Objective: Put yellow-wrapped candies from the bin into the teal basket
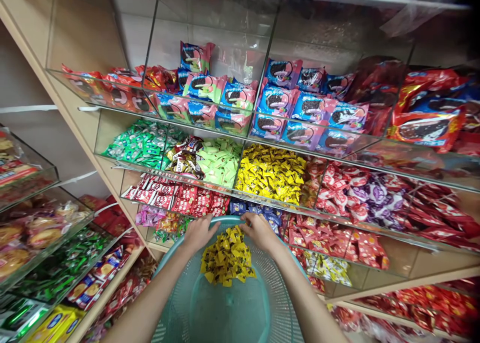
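Note:
A large teal plastic basket with perforated sides fills the lower middle of the view. My left hand is closed over its far rim, left of centre. On the same rim, a little to the right, my right hand grips with fingers curled over the edge. Between and below the hands, a heap of yellow-wrapped candies lies against the far inside wall. Above the basket, a clear shelf compartment holds similar yellow candies.
Glass-fronted shelves rise ahead, with blue cookie packs on the upper tier. Green-wrapped sweets lie at left, purple-and-white ones at right. Red packets sit close to the basket's right rim. Another shelf unit stands at far left.

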A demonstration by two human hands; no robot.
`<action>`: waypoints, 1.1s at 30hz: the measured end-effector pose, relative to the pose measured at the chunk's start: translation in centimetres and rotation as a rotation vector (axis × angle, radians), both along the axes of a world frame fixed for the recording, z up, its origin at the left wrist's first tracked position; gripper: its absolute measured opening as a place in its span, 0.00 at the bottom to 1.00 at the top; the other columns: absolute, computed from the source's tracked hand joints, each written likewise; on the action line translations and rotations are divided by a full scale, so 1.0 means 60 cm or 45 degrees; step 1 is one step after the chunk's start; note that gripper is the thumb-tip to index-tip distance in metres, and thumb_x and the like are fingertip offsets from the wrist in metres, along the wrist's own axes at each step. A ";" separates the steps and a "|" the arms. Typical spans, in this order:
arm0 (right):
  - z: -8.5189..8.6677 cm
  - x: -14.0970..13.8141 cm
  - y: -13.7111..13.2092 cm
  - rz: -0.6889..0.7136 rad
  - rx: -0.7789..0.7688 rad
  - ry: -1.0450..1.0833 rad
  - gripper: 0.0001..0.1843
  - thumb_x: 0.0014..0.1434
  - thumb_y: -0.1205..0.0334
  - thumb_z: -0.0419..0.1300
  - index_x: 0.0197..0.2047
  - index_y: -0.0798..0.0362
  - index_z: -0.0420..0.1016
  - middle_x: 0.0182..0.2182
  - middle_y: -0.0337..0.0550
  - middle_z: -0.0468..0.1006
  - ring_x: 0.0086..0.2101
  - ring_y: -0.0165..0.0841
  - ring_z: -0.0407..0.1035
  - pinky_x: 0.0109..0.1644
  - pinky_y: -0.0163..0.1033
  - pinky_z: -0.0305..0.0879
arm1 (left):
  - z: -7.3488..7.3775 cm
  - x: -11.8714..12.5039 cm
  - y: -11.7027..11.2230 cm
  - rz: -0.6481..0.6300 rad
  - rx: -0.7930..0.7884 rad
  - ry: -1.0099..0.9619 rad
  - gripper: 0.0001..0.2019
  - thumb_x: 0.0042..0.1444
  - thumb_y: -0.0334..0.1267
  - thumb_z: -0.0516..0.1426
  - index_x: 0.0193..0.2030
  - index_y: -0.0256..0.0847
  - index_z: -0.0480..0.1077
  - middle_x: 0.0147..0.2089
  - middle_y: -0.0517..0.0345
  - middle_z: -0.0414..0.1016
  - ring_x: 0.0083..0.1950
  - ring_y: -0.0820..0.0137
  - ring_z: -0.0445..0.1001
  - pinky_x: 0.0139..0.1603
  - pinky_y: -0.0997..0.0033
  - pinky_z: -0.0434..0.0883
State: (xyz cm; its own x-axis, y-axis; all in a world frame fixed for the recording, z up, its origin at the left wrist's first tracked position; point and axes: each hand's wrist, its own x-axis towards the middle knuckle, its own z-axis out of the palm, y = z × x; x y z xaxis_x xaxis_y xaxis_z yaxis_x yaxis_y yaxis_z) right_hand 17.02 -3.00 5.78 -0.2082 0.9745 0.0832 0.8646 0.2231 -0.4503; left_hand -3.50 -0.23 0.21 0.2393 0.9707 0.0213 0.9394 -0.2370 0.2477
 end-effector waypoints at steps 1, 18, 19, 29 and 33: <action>-0.001 0.000 0.001 -0.006 -0.003 -0.006 0.09 0.56 0.61 0.54 0.41 0.51 0.71 0.31 0.41 0.75 0.33 0.32 0.66 0.35 0.33 0.55 | -0.001 0.000 0.000 -0.004 0.004 -0.004 0.25 0.59 0.56 0.38 0.45 0.41 0.65 0.41 0.50 0.75 0.38 0.62 0.74 0.36 0.69 0.64; -0.046 -0.004 0.010 0.010 -0.227 0.030 0.10 0.55 0.61 0.56 0.41 0.52 0.70 0.29 0.41 0.74 0.30 0.30 0.66 0.31 0.32 0.52 | -0.002 0.000 -0.002 -0.008 0.021 -0.007 0.24 0.60 0.55 0.39 0.48 0.42 0.64 0.41 0.51 0.75 0.39 0.63 0.74 0.36 0.69 0.64; -0.045 -0.006 0.010 0.014 -0.238 0.029 0.10 0.55 0.61 0.56 0.41 0.52 0.70 0.29 0.41 0.74 0.29 0.30 0.66 0.30 0.32 0.52 | -0.002 0.000 -0.002 -0.011 0.029 -0.003 0.24 0.60 0.54 0.39 0.47 0.41 0.64 0.40 0.51 0.75 0.38 0.63 0.74 0.35 0.69 0.64; -0.038 -0.016 0.003 0.024 -0.251 -0.050 0.11 0.55 0.61 0.56 0.42 0.52 0.70 0.32 0.44 0.74 0.34 0.34 0.66 0.32 0.33 0.52 | 0.000 0.001 -0.001 0.001 0.000 -0.005 0.23 0.60 0.54 0.39 0.46 0.42 0.65 0.40 0.51 0.75 0.37 0.64 0.74 0.36 0.69 0.64; -0.044 -0.020 0.004 0.038 -0.245 -0.044 0.10 0.56 0.61 0.55 0.42 0.53 0.69 0.33 0.43 0.74 0.34 0.32 0.66 0.32 0.33 0.52 | 0.001 0.001 -0.002 -0.010 0.020 -0.006 0.23 0.60 0.54 0.39 0.44 0.41 0.65 0.39 0.51 0.75 0.36 0.64 0.74 0.35 0.70 0.64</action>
State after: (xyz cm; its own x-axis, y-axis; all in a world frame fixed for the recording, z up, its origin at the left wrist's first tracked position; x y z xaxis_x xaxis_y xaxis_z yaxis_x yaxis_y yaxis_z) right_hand 15.82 -2.78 3.12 -0.2370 0.9650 -0.1120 0.8746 0.1617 -0.4571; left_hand -3.44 -0.34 0.25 0.2469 0.9683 0.0380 0.9363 -0.2484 0.2481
